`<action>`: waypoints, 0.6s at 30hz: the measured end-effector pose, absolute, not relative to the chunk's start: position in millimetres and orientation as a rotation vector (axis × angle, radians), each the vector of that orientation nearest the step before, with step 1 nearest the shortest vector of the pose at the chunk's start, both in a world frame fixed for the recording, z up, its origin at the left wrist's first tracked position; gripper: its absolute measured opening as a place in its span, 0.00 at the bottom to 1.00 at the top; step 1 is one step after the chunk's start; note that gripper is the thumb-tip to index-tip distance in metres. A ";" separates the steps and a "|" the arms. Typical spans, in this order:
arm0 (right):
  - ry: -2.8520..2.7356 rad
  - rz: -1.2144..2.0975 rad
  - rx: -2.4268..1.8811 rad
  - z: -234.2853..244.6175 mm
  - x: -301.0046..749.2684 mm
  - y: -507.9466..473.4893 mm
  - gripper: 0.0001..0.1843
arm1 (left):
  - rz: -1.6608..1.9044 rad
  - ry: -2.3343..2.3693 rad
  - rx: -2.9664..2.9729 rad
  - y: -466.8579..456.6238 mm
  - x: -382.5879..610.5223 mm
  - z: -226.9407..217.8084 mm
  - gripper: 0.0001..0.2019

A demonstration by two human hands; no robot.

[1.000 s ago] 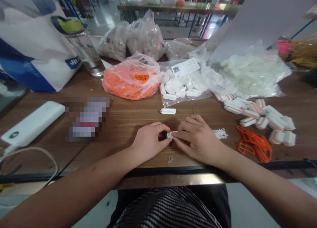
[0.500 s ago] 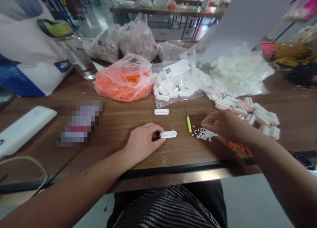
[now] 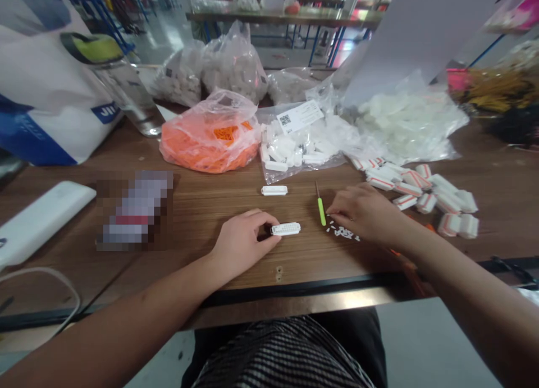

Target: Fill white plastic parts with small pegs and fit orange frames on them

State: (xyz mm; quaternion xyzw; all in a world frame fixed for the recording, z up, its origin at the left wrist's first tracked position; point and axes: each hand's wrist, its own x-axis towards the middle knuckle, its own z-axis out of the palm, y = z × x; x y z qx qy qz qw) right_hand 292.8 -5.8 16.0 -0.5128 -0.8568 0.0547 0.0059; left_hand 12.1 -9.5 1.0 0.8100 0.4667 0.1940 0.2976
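Note:
Between thumb and fingers, my left hand (image 3: 244,242) grips the left end of a white connector housing (image 3: 287,228), whose upper face shows rows of small holes. My right hand (image 3: 360,213) hovers over the left part of a pile of tiny white plugs (image 3: 346,232). Its thumb and forefinger are pinched together; whatever may be between them is too small to make out. Just left of those fingertips lies a pick tool with a lime-green handle (image 3: 321,210) and thin metal shaft. Another white housing (image 3: 274,190) rests farther back.
Behind stand an orange-filled bag (image 3: 210,135) and a clear bag of white housings (image 3: 301,144). Several white housings with orange strips (image 3: 442,200) are heaped at right. A bottle (image 3: 135,101), a white power bank (image 3: 46,219) and a blurred-out object (image 3: 137,211) occupy the left.
My right hand has shifted left from the right side of the plug pile toward the green-handled pick, still pinched. My left hand and the housing in it have stayed put.

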 end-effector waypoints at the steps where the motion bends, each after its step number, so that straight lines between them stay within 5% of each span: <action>1: -2.690 0.182 -1.590 16.2 294.2 -5.5 0.12 | 0.517 1.241 2.153 -9.5 12.3 0.8 0.06; 18: -2.286 0.120 -2.127 25.5 259.9 -28.6 0.17 | 0.512 1.248 2.163 -8.6 12.6 -0.2 0.06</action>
